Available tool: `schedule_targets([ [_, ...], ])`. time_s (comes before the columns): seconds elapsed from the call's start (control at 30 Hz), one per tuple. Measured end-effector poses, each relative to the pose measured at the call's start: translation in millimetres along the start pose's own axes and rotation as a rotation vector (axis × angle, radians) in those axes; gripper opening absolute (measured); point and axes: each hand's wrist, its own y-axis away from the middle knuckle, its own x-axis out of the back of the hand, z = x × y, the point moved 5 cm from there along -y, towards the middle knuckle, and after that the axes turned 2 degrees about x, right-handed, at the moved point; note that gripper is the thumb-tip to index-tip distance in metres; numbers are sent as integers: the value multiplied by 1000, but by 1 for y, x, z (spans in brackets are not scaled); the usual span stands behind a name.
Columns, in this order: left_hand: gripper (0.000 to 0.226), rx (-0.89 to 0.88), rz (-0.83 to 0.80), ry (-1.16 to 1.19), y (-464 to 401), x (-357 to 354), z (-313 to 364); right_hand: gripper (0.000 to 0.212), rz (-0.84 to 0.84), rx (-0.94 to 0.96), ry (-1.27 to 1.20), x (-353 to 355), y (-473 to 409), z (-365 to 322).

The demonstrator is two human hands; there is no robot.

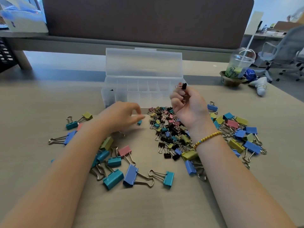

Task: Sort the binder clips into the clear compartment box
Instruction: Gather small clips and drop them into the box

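Currently my right hand [185, 104] pinches a small black binder clip [183, 86] near the clear compartment box [141, 94]; my left hand [122, 116], fingers loosely curled, holds nothing.

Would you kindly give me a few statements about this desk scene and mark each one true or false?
1. The right hand holds a small black binder clip raised above the pile. True.
2. The lid of the clear compartment box is closed. False: the lid stands open, upright behind the compartments.
3. The left hand grips a large pink clip. False: its fingers reach toward a small teal clip on the table; no large clip is held.
4. A beaded bracelet sits on the right wrist. True.
5. A lidded drink cup with a straw stands to the far right. True.
6. Every compartment is packed with clips. False: most look empty; something dark shows only at the left end.
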Motion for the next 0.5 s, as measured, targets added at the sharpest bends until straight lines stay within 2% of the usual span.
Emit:
schedule_targets([
  [0.07, 38, 19, -71, -48, 1, -2, 1, 35, -8, -28, -39, -1, 1, 3],
  [0.17, 45, 58, -144, -150, -1, -12, 0, 46, 18, -76, 42, 0, 1, 9],
  [0.3, 31, 40, -107, -239, -7, -18, 6, 33, 50, -119, 200, 2, 0, 15],
  [0.43, 26, 42, -61, -310, -9, -24, 12, 17, 72, -163, 261, 5, 2, 18],
  [0.5, 19, 78, 5, -228, -12, -23, 10, 19, 109, -160, 276, 9, 1, 16],
])
